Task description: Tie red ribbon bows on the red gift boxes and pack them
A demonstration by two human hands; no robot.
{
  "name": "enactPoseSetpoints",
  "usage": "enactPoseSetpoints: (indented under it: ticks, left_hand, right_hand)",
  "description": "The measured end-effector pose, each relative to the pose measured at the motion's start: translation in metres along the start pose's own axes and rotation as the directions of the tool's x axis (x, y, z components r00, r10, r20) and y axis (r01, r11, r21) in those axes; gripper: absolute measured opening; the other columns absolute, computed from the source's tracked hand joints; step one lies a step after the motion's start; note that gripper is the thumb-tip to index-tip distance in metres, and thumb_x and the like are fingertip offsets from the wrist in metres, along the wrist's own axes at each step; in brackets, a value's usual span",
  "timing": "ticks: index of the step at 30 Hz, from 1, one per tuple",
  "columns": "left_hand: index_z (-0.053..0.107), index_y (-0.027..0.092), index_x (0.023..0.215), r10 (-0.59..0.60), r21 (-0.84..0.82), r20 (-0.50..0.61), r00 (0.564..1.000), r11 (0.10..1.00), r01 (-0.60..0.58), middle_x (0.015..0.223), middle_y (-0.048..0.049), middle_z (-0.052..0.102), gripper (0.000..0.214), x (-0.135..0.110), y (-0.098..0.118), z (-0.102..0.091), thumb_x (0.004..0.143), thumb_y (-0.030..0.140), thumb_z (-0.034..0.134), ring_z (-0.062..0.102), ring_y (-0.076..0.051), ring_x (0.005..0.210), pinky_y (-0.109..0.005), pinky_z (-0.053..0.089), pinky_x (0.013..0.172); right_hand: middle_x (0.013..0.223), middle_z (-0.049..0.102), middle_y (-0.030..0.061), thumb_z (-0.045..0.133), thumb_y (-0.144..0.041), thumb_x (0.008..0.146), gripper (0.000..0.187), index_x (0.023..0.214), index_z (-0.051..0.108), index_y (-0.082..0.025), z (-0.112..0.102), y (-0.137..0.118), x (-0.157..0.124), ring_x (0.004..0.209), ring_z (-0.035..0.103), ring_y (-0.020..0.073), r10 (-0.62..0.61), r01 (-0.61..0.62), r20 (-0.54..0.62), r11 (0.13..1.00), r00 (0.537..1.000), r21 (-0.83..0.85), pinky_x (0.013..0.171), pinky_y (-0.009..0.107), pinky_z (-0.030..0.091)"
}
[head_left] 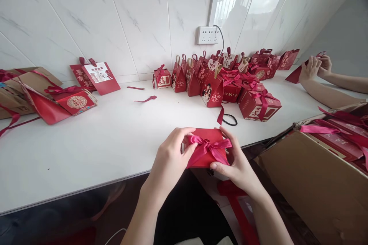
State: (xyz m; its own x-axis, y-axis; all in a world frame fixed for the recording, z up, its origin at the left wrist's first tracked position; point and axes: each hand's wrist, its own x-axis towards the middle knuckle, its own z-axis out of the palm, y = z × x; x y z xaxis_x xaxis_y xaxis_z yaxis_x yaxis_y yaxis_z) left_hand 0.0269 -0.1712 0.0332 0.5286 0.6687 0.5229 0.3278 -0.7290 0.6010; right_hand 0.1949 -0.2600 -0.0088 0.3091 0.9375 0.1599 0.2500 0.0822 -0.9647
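A red gift box (207, 159) sits at the front edge of the white table, with a shiny crimson ribbon (207, 145) tied in a bow on its top. My left hand (175, 149) pinches the bow's left loop between thumb and fingers. On the other side, my right hand (232, 160) wraps round the box's right side, its thumb at the near edge and fingers at the far corner. The box's underside is hidden.
Several red gift boxes (212, 88) stand by the tiled wall. Ribbon scraps (148, 98) and a black band (230, 120) lie nearby. A cardboard carton (310, 172) of boxes stands right; another person's hands (312, 69) hold a red box beyond. Paper bags (43, 74) stand left.
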Motion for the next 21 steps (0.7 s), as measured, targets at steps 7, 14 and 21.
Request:
enactPoseSetpoints:
  ticks: [7, 14, 21]
  left_hand:
    - [0.051, 0.021, 0.111, 0.147, 0.02, -0.153, 0.977, 0.989, -0.146, 0.103, -0.0044, 0.059, 0.029, 0.005, 0.016, 0.011, 0.085, 0.009, 0.053, 0.064, -0.011, 0.083, -0.025, 0.055, 0.081]
    - [0.053, 0.021, 0.101, 0.158, -0.045, -0.149, 0.976, 0.985, -0.167, 0.091, -0.0034, 0.062, 0.019, 0.007, 0.027, 0.017, 0.088, 0.01, 0.044, 0.063, -0.013, 0.087, -0.025, 0.053, 0.079]
    - [0.052, 0.019, 0.111, -0.183, -0.171, -0.033, 0.983, 0.97, 0.175, 0.087, -0.0033, 0.06, 0.031, -0.003, 0.02, 0.001, 0.08, 0.022, 0.051, 0.058, -0.015, 0.079, -0.029, 0.05, 0.075]
  right_hand:
    - [0.136, 0.043, 0.0094, 0.073, -0.05, 0.067, 0.084, 0.137, 0.032, -0.03, -0.002, 0.005, -0.001, 0.115, 0.052, 0.0288, -0.018, 0.019, -0.092, 1.0, 0.996, 0.009, 0.095, 0.045, 0.047]
    - [0.133, 0.047, 0.0091, 0.074, -0.054, 0.064, 0.084, 0.135, 0.036, -0.028, -0.003, 0.011, -0.004, 0.121, 0.047, 0.0313, -0.053, 0.042, -0.183, 0.997, 0.982, -0.061, 0.1, 0.048, 0.042]
    - [0.14, 0.037, 0.0109, 0.074, -0.05, 0.066, 0.087, 0.138, 0.029, -0.031, 0.002, 0.003, -0.003, 0.121, 0.049, 0.0298, -0.075, 0.067, -0.081, 0.993, 0.994, -0.099, 0.095, 0.045, 0.048]
